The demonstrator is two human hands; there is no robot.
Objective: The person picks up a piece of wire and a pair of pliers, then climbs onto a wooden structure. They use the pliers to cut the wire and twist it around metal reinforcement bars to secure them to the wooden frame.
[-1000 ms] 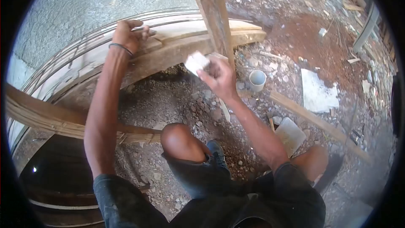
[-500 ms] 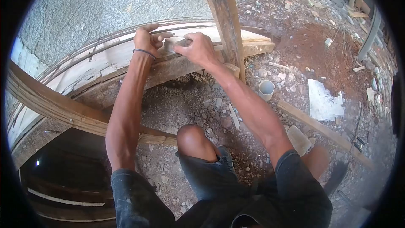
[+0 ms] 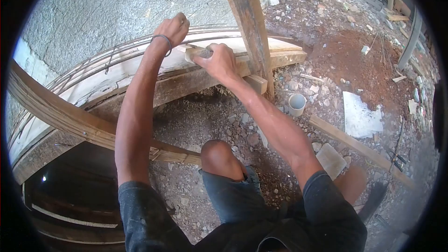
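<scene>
My right hand (image 3: 220, 61) grips a small flat block (image 3: 192, 54), light tan with a greyish part under the fingers, just above the edge of the curved wooden form (image 3: 140, 67). My left hand (image 3: 173, 30), with a dark band at the wrist, is raised over the thin steel rods (image 3: 112, 52) that run along the form. Its fingers are curled inward, and whether they pinch anything is hidden. The wooden post (image 3: 249, 23) stands just right of my right hand.
A rough grey wall (image 3: 107, 9) rises behind the form. A slanting beam (image 3: 60, 105) crosses at left above a dark opening. On the rubble ground lie a white cup (image 3: 297, 104), a pale sheet (image 3: 361, 114), a long plank (image 3: 359, 149) and a flat slab (image 3: 331, 160).
My left hand has lifted up and away from the block, and its fingers have curled in. My right hand keeps hold of the block. The view has shifted slightly.
</scene>
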